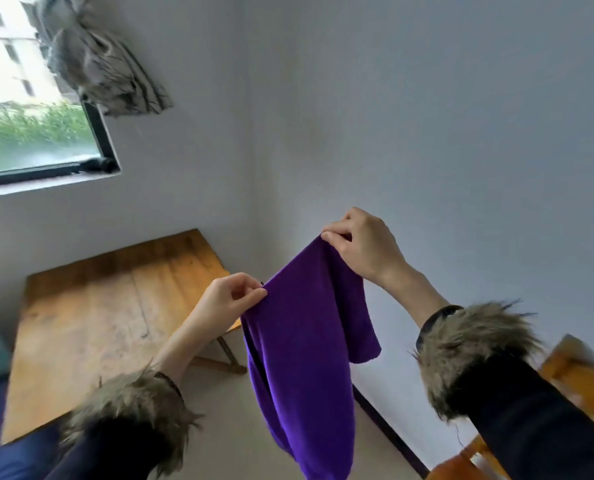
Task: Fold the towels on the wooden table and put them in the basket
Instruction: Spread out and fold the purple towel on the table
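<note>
1. A person holds a purple towel (306,341) up in mid-air, clear of the wooden table (91,306), which lies at about 9 o'clock from the cloth.

2. The left hand (226,299) pinches the towel's upper edge between thumb and fingertips at the cloth's 11 o'clock corner.

3. The right hand (361,247) pinches the other upper corner, at about 1 o'clock and higher than its partner, so the top edge slopes.

4. The towel hangs slack between the two grips, its long body dropping toward 6 o'clock and one short flap falling at 4 o'clock beneath the right wrist; fur-trimmed dark sleeves (472,351) frame it.

5. The step in hand appears to be opening the towel out by its corners ahead of the first fold.

6. The next move likely calls for levelling the two corners and drawing the edge taut, then carrying the cloth toward 9 o'clock to lay it flat on the table, or bringing the corners together in the air.

7. No basket is in view; a window (35,133) sits at 10 o'clock.
</note>
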{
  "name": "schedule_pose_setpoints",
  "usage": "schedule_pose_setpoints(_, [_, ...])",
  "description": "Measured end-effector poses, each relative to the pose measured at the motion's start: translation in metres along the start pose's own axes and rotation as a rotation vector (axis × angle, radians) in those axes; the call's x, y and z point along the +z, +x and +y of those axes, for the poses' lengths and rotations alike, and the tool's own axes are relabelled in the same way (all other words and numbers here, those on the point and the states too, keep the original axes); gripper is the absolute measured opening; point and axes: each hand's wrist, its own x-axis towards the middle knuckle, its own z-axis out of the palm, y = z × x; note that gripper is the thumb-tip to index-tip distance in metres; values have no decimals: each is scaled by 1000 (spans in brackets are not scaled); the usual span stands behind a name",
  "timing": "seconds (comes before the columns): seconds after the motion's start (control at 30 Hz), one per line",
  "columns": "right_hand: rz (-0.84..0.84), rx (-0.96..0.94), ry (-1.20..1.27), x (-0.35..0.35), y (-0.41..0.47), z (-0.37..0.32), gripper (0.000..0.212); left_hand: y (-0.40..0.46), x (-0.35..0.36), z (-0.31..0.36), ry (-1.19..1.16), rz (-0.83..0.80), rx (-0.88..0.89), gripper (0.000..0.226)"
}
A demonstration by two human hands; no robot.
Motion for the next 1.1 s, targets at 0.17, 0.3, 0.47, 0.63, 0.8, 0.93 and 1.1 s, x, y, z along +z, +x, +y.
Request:
schedule_pose_setpoints(0.17, [-19, -83, 89, 80, 68, -71, 19, 16, -101, -56, 115, 128, -21, 20])
schedule_pose_setpoints(0.3, [-13, -128, 155, 127, 119, -121, 19, 29, -161, -91, 212, 203, -73, 19])
schedule_pose_setpoints(0.47, [18, -162, 232, 173, 195, -164, 18, 59, -224, -130, 369, 420, -129, 7])
schedule_pose_setpoints(0.63, [2, -217, 270, 224, 269, -184, 19, 97, -293, -163, 476, 654, -166, 10])
schedule_pose_setpoints(0.8, [8, -263, 339, 274, 347, -198, 19, 147, -351, -197, 594, 802, -274, 12])
schedule_pose_setpoints(0.93, [-6, -254, 353, 302, 413, -198, 19, 186, -384, -227, 604, 885, -401, 11])
schedule_pose_setpoints(1.1, [-31, -203, 313, 348, 476, -200, 22, 234, -418, -250, 567, 923, -494, 16])
